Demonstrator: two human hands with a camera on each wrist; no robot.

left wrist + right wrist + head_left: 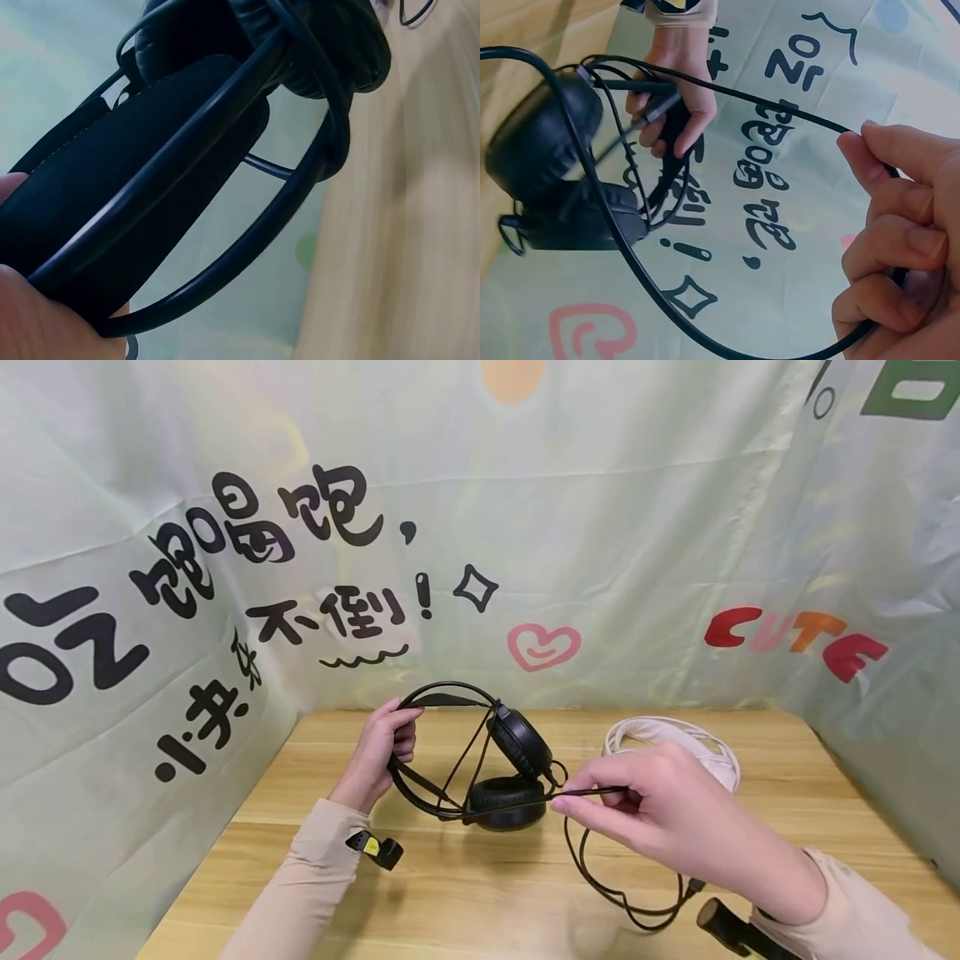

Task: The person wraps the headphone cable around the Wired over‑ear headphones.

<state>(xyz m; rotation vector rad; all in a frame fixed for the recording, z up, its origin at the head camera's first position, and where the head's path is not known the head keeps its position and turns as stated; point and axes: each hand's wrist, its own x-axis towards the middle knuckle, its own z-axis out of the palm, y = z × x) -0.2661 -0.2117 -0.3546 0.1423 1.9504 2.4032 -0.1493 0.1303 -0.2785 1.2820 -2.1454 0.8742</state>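
Black over-ear headphones (517, 743) are held up above the wooden table, tilted sideways. My left hand (378, 752) grips them by the headband, its fingers curled round the band and pad. In the left wrist view, a thumb and part of the hand lie against the headband pad (150, 172). My right hand (667, 793) pinches the black headphone cable (780, 107) between thumb and forefinger, to the right of the ear cups. The cable runs taut from there to the headphones, and thin stretches cross the space inside the headband. A slack loop hangs below the right hand.
A white object with a coiled white cable (731, 752) lies at the back right of the wooden table (262, 860), partly behind the right hand. A printed cloth (637, 543) encloses the back and sides. Dark wrist devices (372, 846) are strapped to both sleeves.
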